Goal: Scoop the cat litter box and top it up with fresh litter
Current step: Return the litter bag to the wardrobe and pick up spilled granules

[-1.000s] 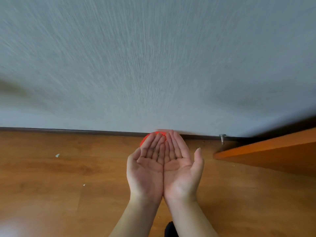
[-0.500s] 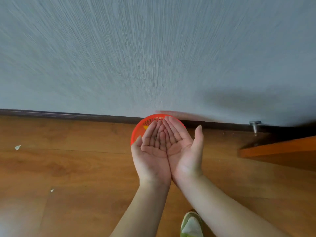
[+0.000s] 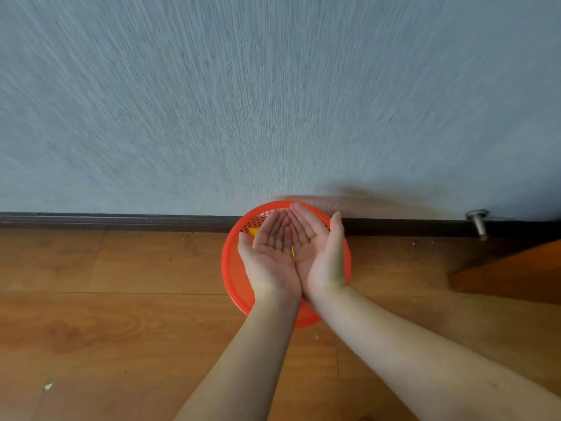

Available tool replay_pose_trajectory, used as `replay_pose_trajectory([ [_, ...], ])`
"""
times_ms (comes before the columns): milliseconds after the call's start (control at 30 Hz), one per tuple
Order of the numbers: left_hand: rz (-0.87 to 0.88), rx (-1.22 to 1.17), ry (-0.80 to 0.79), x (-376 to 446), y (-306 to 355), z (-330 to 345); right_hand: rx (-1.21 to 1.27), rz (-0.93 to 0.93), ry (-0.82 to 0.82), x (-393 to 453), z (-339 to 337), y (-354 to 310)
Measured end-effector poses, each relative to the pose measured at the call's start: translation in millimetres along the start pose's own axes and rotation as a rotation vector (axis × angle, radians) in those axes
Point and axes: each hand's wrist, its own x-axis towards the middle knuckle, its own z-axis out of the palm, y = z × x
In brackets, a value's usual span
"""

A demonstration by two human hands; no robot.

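Left hand (image 3: 271, 259) and right hand (image 3: 318, 253) cupped together, palms up, over red basket (image 3: 235, 268) by wall (image 3: 273, 101); maybe holding a few grains to drop in.

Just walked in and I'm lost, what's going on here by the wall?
A person holds the left hand and right hand palm-up, cupped side by side, above a round orange basket on the wood floor against the wall. Neither hand holds anything. Something yellow lies in the basket, mostly hidden.
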Motion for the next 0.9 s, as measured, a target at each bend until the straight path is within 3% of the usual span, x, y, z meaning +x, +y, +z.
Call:
replay_pose_trajectory([
  [900,0.123,0.331,-0.053,10,-14,-18,-0.494,-0.193,-0.060,11,-27,29],
])
